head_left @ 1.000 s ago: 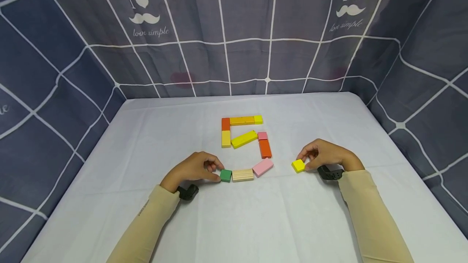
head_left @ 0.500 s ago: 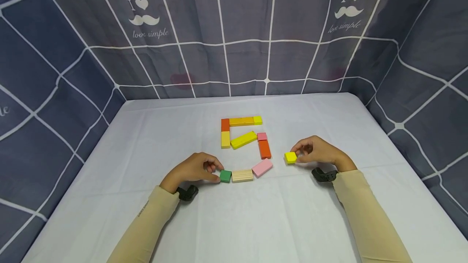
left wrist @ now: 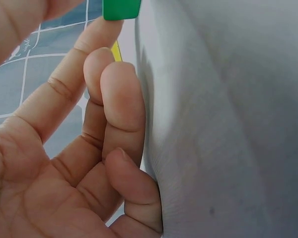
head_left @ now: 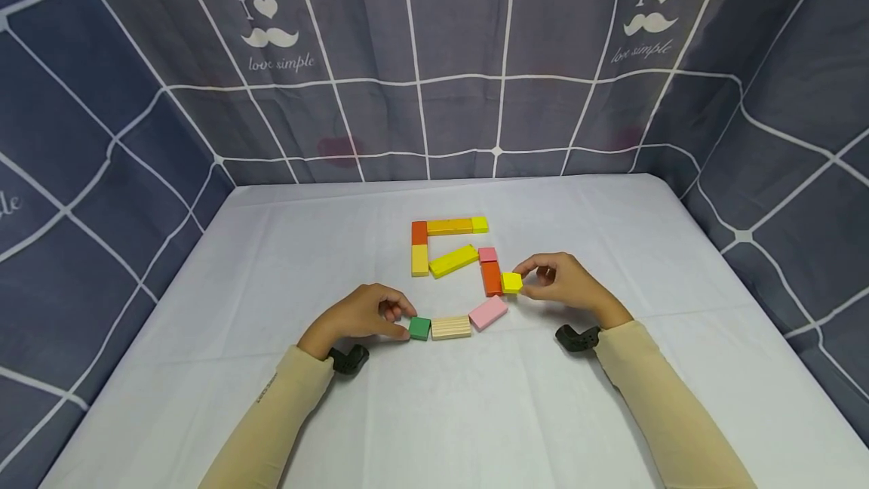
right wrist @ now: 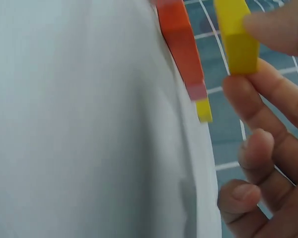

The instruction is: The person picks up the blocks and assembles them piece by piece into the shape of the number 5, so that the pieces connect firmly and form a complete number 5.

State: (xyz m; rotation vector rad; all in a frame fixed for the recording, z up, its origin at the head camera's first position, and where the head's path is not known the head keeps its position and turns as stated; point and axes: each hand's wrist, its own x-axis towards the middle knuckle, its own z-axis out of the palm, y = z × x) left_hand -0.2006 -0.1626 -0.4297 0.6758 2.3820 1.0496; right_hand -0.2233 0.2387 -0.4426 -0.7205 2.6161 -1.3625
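My right hand (head_left: 566, 283) pinches a small yellow block (head_left: 512, 282) between thumb and fingertips. In the right wrist view that yellow block (right wrist: 237, 39) hangs above the cloth, beside a red-orange block (right wrist: 181, 44). My left hand (head_left: 363, 317) rests on the table with thumb and index finger on a green block (head_left: 419, 328). Only a corner of the green block (left wrist: 121, 9) shows in the left wrist view. To its right lie a ridged wooden block (head_left: 451, 327) and a tilted pink block (head_left: 489, 313).
Behind these, an orange-red block (head_left: 419, 232), a pale yellow block (head_left: 419, 261), a long orange-yellow block (head_left: 449, 226) and a slanted yellow block (head_left: 453, 260) lie in a line pattern on the white cloth (head_left: 305, 225). Dark gridded curtains (head_left: 455, 36) surround the table.
My right hand has carried the yellow block leftward and away from me, from the right of the pattern to beside the red-orange block. The left hand and the green block have stayed put.
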